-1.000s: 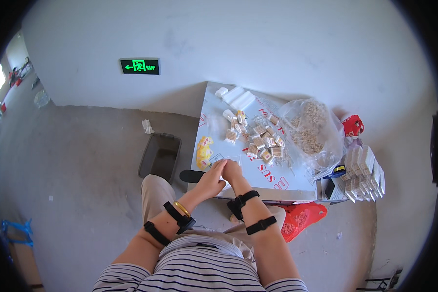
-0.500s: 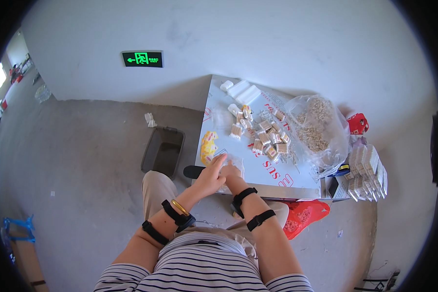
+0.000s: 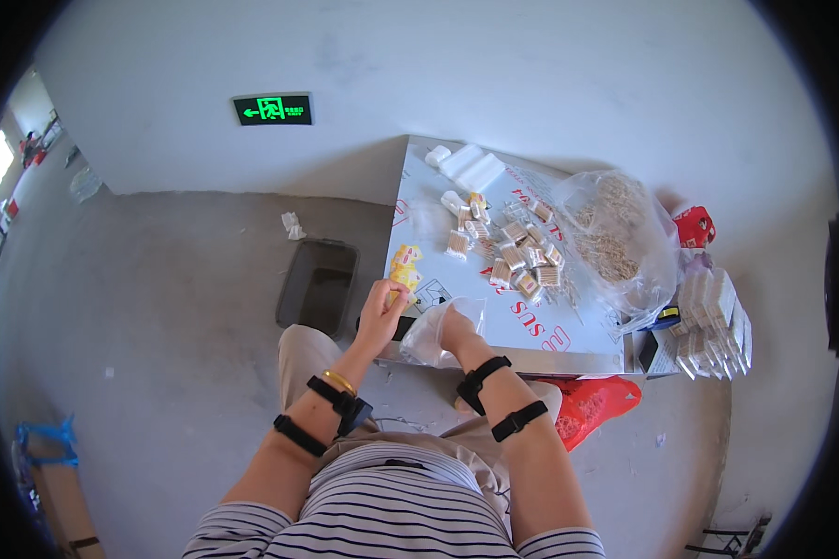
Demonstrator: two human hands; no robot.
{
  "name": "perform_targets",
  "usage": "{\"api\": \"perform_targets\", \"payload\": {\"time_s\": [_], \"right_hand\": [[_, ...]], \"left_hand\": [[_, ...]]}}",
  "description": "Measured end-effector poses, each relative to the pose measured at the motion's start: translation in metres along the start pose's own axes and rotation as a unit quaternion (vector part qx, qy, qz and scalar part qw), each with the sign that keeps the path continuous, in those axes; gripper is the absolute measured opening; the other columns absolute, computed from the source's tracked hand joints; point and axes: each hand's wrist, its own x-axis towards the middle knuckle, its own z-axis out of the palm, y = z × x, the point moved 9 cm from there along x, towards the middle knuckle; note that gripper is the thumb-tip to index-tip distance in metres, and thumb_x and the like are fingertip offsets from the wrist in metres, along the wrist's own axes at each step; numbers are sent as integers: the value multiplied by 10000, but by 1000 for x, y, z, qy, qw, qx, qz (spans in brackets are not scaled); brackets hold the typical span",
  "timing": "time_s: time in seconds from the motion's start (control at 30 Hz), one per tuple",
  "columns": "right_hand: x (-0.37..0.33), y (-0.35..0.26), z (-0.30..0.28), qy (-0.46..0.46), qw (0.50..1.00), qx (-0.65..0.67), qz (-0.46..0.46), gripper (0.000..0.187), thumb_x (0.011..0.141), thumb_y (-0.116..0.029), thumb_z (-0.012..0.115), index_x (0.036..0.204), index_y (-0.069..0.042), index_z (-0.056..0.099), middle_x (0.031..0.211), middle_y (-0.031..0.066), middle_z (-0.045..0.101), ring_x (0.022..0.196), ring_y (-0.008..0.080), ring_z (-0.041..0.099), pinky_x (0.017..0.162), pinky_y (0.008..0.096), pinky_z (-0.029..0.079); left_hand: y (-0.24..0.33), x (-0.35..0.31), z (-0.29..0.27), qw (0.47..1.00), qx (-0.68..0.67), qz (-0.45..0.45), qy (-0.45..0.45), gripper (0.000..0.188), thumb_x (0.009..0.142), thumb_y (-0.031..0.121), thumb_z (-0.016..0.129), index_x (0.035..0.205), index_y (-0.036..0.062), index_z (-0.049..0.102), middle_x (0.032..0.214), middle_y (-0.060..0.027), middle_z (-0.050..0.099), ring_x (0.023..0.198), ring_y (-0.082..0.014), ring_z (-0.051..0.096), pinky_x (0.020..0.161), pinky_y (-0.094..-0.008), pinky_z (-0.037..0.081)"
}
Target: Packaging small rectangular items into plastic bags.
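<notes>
My left hand [image 3: 379,312] is at the near end of a row of yellow printed paper cards [image 3: 405,266] along the table's left edge. Its fingers are curled, the tips touching the cards; anything between them is too small to make out. A clear plastic bag [image 3: 426,337] hangs around my right hand [image 3: 455,328] at the table's near edge. That hand is closed on the bag, its fingertips hidden by folds of film. Beyond the hands lie small bundles of cotton swabs [image 3: 528,253] in clear wrapping. A black object [image 3: 405,328] lies partly hidden between my hands.
A large clear bag of loose swabs [image 3: 615,256] stands at the table's right. White packs [image 3: 473,168] lie at the far edge, and stacked packets [image 3: 713,321] at the right corner. On the floor are a dark bin [image 3: 287,298] and a red bag [image 3: 595,406].
My hands have separated. The left has moved to the yellow cards, while the right stays by the near edge with the clear bag, which is now spread wider. The view has shifted slightly.
</notes>
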Motion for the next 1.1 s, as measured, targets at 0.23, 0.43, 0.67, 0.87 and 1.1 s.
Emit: {"api": "perform_targets", "payload": {"time_s": [0.23,0.43,0.67,0.87,1.1], "right_hand": [[4,9,-4,-5,997,-60,47,283,852,-236,587,1064,-86,699,1104,132,682,1032,289,658,862,378,530],[-1,13,-1,-10,994,-74,77,245,857,-249,594,1011,-111,725,1069,110,697,1012,260,669,823,360,539],[-1,-2,-3,20,985,-171,14,236,841,-231,603,985,-90,727,1022,99,707,956,252,682,787,373,543],[-9,21,-9,103,992,-72,-10,237,834,-206,601,981,-56,710,998,134,700,966,287,670,805,398,533],[-67,31,-73,8,863,501,-62,243,916,-202,561,879,17,657,818,125,675,730,185,674,622,332,546]], "left_hand": [[-107,-12,73,982,113,-43,-144,548,876,293,637,1304,7,449,1234,-200,516,1150,-295,518,980,-376,415],[-117,-16,84,981,114,-57,-146,570,854,288,629,1302,-16,452,1262,-232,529,1180,-366,516,1012,-406,400],[-112,-19,82,979,139,-43,-141,565,870,277,604,1320,-18,433,1278,-231,523,1204,-367,500,1023,-420,390],[-108,-22,89,985,86,-38,-147,565,901,242,575,1356,-34,387,1329,-237,489,1246,-356,470,1061,-397,353],[-124,-24,80,985,76,-60,-144,573,912,223,574,1375,-38,360,1364,-230,460,1275,-335,452,1078,-375,337]]}}
